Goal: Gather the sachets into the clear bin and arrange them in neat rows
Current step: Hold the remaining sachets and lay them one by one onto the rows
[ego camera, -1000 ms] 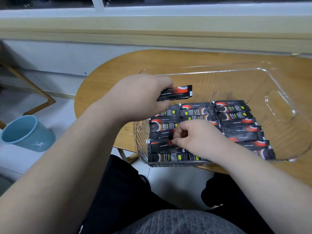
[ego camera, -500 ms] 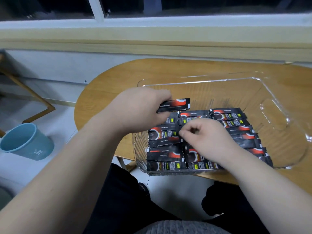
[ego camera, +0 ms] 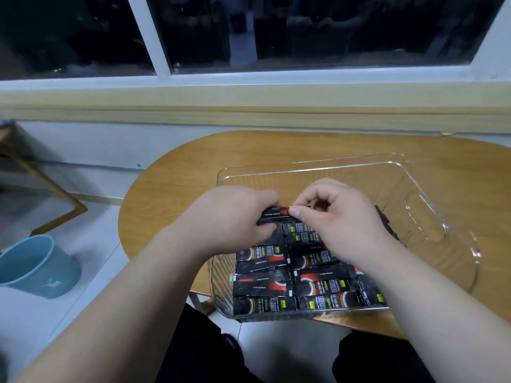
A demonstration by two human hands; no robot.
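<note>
Now | wooden table [ego camera: 171, 183] by window [ego camera: 304, 31]; blue bucket [ego camera: 36, 266] on floor [ego camera: 83, 313] | left hand [ego camera: 235, 217], right hand [ego camera: 340, 219] pinch sachet [ego camera: 276, 213]

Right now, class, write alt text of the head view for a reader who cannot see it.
Left hand and right hand pinch one black-and-red sachet over a clear plastic bin on a wooden table. Rows of matching sachets fill its near end.

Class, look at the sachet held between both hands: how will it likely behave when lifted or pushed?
Probably light: the sachet is thin and flat, pinched by the left hand and right hand. Likely bendy rather than stiff, as laid ones look creased. Its glossy wrapper may slide over the rows in the clear bin.
</note>
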